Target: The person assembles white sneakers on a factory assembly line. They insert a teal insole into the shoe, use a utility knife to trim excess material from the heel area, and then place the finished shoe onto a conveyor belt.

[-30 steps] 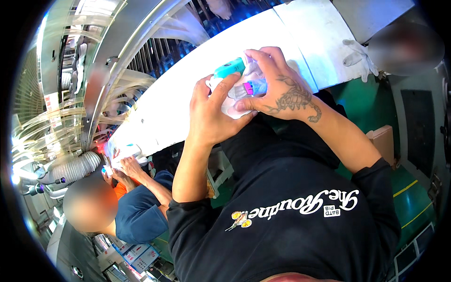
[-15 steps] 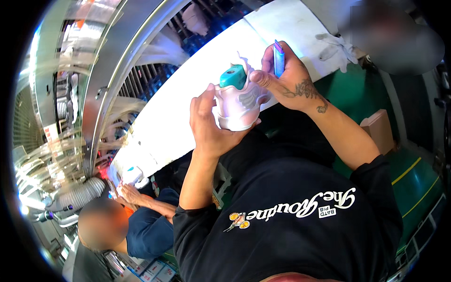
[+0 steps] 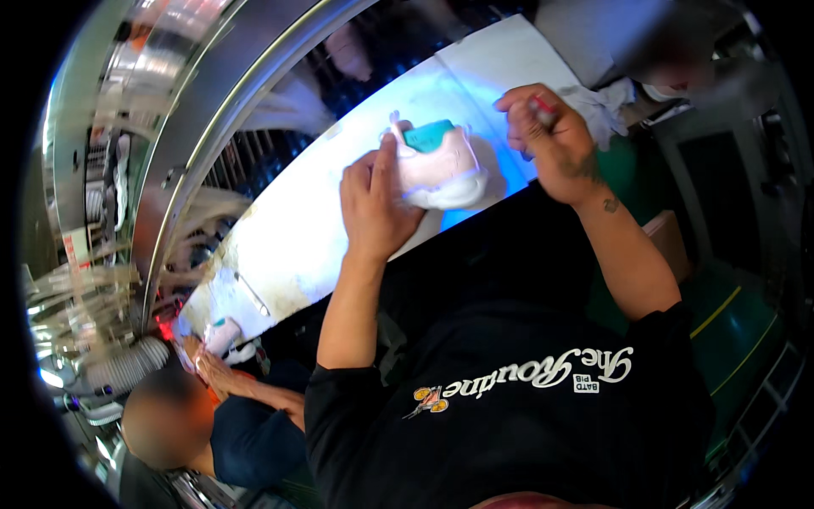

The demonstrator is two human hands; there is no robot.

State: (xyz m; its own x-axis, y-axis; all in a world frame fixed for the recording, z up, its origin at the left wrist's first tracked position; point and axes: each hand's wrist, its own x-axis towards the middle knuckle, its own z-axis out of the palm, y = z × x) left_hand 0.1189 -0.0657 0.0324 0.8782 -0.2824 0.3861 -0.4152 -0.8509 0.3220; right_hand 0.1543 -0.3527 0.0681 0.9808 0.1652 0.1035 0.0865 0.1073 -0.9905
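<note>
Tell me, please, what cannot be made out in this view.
Head view: most of the red-ended thing, hidden by the curled right hand.
Head view: the lower part of the teal insert, hidden inside the pale shoe.
Head view: fine detail on the pale shoe, lost to blur.
Head view: what the co-worker's hands are doing, too small and blurred.

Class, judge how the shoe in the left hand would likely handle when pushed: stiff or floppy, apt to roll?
The shoe probably feels stiff, since a teal insert fills much of its opening. That insert may also add weight. Its thick sole suggests sliding rather than rolling, though the underside is hidden.
</note>
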